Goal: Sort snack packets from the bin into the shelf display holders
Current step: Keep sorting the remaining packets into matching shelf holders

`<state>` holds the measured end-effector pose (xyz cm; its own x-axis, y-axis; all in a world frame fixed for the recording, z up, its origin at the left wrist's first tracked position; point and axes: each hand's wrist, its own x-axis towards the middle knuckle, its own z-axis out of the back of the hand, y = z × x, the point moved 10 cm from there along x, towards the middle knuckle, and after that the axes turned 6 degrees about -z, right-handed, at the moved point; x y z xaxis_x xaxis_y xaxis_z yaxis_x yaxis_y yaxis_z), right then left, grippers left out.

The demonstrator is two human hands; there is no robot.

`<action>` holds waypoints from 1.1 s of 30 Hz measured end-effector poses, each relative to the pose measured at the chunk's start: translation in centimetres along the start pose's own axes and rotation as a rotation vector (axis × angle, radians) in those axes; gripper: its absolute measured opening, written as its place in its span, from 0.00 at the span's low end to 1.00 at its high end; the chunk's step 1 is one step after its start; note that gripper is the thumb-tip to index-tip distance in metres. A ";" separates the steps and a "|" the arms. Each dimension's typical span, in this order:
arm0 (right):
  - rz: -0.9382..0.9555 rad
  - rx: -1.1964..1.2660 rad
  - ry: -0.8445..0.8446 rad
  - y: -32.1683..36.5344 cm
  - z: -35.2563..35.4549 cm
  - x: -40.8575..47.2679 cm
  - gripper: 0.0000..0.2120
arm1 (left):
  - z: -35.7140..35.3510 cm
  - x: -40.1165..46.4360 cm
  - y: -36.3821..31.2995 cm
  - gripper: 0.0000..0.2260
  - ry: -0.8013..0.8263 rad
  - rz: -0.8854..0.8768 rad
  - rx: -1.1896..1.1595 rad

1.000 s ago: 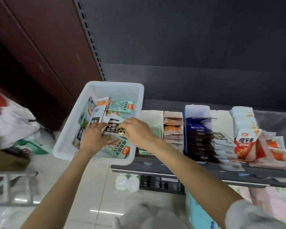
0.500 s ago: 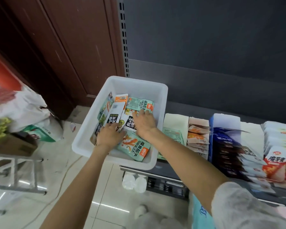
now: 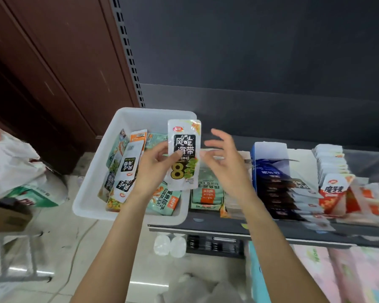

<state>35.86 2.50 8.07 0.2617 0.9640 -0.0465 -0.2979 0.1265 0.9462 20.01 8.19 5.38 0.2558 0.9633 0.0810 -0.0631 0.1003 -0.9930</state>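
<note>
in the head view, a white plastic snack packet with a black label and a large "8" [image 3: 183, 154] is held upright above the right edge of a white rectangular plastic bin [image 3: 90, 189]. the packet is pinched by the left hand [image 3: 154, 169], whose thumb lies across the packet's front and whose fingers are curled behind it. the right hand [image 3: 224, 162] is seen just beside the packet, its fingers spread and relaxed, nothing being gripped; whether its fingertips touch the packet's edge cannot be told. inside the bin, further packets are piled loosely: white ones with black labels [image 3: 127, 169] on the left and pale green ones with orange patches [image 3: 164, 202] at the near side. the bin rests partly on the left end of a dark grey shelf [image 3: 271, 228]. along the shelf, rows of packets are stood in holders: pale green packets [image 3: 207, 191] next to the bin, dark blue packets in a blue cardboard holder [image 3: 269, 169] further right, and white-and-red packets [image 3: 334, 193] near the right end. white plastic bags [image 3: 9, 162] are seen on the floor at the left.
</note>
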 end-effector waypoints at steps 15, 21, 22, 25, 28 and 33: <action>0.232 -0.476 -0.718 -1.8 25.4 -11.1 0.05 | -27.6 -2.5 -10.4 0.06 0.509 -0.718 0.383; 0.253 -0.548 -0.767 -5.3 28.5 -8.4 0.06 | -31.7 0.1 -9.0 0.03 0.431 -0.821 0.459; 0.235 -0.591 -0.727 -6.1 28.5 -7.7 0.06 | -32.1 0.5 -7.9 0.03 0.456 -0.812 0.500; 0.207 -0.708 -0.603 -8.1 27.4 -6.0 0.05 | -32.7 1.1 -4.6 0.05 0.507 -0.815 0.720; 0.222 -0.785 -0.483 -9.5 25.7 -4.8 0.05 | -33.1 0.8 -2.0 0.10 0.619 -0.754 0.935; 0.291 -1.111 -0.212 -11.4 22.1 -4.3 0.12 | -33.1 -1.4 -0.8 0.12 0.749 -0.801 1.192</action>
<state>58.41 -8.27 4.60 0.1681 0.9454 0.2791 -0.9839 0.1436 0.1064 51.68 -1.44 3.24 0.9553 0.2762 0.1056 -0.2708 0.9606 -0.0625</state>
